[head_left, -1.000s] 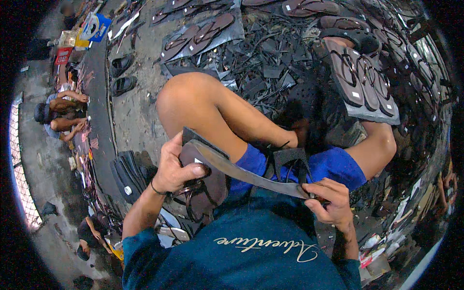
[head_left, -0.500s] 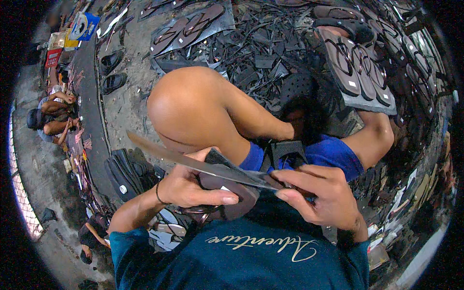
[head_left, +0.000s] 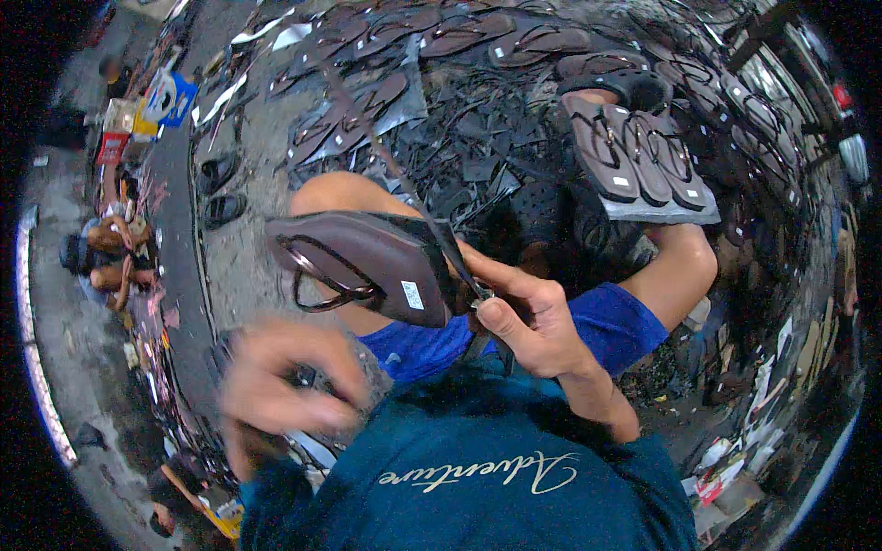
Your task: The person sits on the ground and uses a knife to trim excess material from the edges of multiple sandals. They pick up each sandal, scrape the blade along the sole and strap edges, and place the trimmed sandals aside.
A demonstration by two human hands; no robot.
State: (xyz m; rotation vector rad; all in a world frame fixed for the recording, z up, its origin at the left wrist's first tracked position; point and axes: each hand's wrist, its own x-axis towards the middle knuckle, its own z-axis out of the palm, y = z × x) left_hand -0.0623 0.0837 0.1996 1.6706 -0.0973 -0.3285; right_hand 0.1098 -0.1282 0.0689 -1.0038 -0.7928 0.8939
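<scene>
Flat brown sandal point(head_left: 390, 250): matt, smooth top. Dark-brown Y-shaped strap point(head_left: 363, 293): glossy, plastic-looking. Small white rectangular label point(head_left: 411, 295): paper-like. Long narrow grey blade point(head_left: 447, 242): dull, metal-looking. Teal short-sleeved shirt point(head_left: 496, 422): matt cloth.

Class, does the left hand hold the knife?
No, the right hand holds the knife, while the blurred left hand is apart from it.
</scene>
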